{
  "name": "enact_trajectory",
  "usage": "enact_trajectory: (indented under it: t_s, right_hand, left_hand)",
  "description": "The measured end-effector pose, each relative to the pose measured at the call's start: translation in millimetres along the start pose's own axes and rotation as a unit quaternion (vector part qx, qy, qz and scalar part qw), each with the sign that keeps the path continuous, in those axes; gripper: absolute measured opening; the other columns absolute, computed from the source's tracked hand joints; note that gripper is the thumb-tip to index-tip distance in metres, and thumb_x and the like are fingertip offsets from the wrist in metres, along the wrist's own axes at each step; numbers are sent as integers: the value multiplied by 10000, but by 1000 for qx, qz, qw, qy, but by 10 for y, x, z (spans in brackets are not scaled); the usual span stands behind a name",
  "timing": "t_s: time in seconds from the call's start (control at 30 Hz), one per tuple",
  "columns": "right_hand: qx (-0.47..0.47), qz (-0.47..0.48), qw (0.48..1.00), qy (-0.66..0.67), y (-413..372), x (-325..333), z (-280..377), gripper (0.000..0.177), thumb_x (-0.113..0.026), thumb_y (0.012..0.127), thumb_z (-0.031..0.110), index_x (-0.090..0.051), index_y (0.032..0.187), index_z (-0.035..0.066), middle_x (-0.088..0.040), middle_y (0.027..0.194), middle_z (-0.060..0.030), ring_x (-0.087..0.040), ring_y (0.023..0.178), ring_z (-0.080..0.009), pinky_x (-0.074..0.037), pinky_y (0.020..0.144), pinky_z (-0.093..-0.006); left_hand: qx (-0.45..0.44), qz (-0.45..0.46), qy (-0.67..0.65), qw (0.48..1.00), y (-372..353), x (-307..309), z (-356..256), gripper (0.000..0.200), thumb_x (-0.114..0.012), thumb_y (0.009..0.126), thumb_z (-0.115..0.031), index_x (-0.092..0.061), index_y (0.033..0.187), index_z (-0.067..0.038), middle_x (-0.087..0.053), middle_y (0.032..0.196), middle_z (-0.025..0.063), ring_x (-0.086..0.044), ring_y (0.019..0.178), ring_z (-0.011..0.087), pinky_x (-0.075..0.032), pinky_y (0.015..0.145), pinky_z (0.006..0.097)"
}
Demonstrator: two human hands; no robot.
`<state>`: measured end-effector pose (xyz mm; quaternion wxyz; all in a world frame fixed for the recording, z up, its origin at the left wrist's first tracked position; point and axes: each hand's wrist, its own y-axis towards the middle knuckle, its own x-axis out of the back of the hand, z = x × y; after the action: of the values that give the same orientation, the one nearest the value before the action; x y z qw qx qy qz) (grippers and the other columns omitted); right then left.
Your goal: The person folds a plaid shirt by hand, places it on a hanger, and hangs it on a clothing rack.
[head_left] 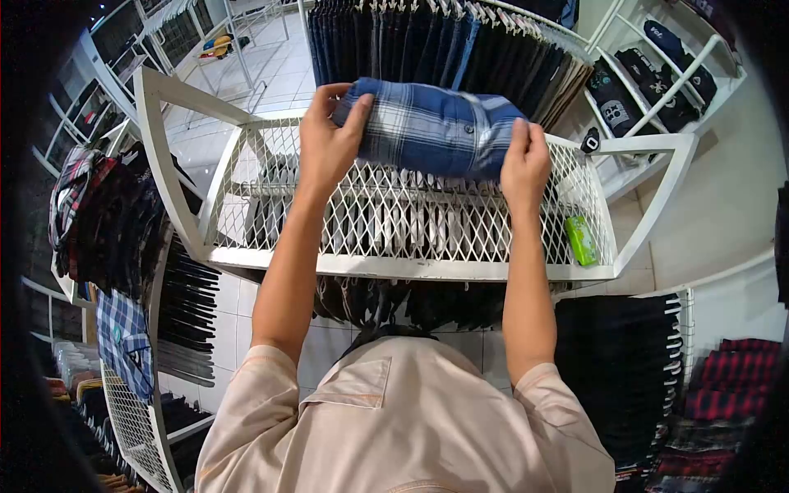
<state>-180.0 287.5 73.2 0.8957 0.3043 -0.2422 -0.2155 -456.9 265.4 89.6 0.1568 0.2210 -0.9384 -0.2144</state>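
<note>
A blue and white plaid shirt, folded into a compact bundle with a button showing, is held up above a white mesh rack top. My left hand grips its left end, thumb in front and fingers behind. At the right end, my right hand pinches the fabric between thumb and fingers. The fingertips behind the shirt are hidden. Below it, hangers show through the mesh.
A green packet lies on the mesh at the right. Jeans hang beyond the rack. Dark shirts are piled at left, with a blue plaid shirt below them. Folded black garments fill shelves at upper right.
</note>
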Motion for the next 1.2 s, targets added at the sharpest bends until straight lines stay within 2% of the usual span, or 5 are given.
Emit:
enact_trajectory:
  t_s: [0.3, 0.53, 0.67, 0.97, 1.2]
  right_hand:
    - [-232, 210, 949, 29, -1197, 527, -677, 400, -615, 1071, 397, -686, 1133, 8, -618, 787, -5, -520, 696, -99, -429, 633, -301]
    - [-231, 264, 935, 51, -1240, 571, -387, 269, -694, 1021, 251, -668, 1021, -17, -541, 727, 28, -432, 656, -62, -368, 582, -289]
    - [-237, 229, 923, 200, -1338, 718, -355, 227, -596, 1023, 199, -664, 977, -13, -565, 790, 9, -450, 708, -86, -395, 651, -295]
    - [-291, 216, 907, 215, -1433, 666, -245, 330, -709, 992, 244, -682, 1160, -38, -723, 1030, -69, -631, 908, -135, -502, 826, -326]
    - [-317, 233, 890, 231, -1696, 1051, -214, 211, -721, 993, 227, -664, 1003, 24, -548, 785, 40, -460, 696, -49, -376, 622, -260]
  left_hand:
    - [149, 45, 101, 983, -1334, 239, 451, 738, -771, 970, -377, -430, 1525, -30, -658, 1226, 221, -676, 929, 207, -543, 782, 348]
    - [172, 151, 49, 972, -1662, 339, 182, 757, -750, 986, -205, -325, 1592, -46, -552, 819, 12, -521, 743, 68, -450, 650, 229]
    - [239, 189, -194, 932, -1662, 458, -56, 825, -795, 927, -84, -323, 1603, -60, -645, 969, 76, -521, 744, 66, -441, 654, 216]
    - [211, 166, -82, 960, -1673, 356, 216, 971, -840, 901, -202, -233, 1649, -74, -647, 1011, 114, -599, 800, 113, -506, 687, 270]
    - [240, 143, -63, 958, -1832, 464, -20, 804, -767, 959, -216, -337, 1619, -57, -631, 964, 44, -499, 771, 91, -423, 687, 238]
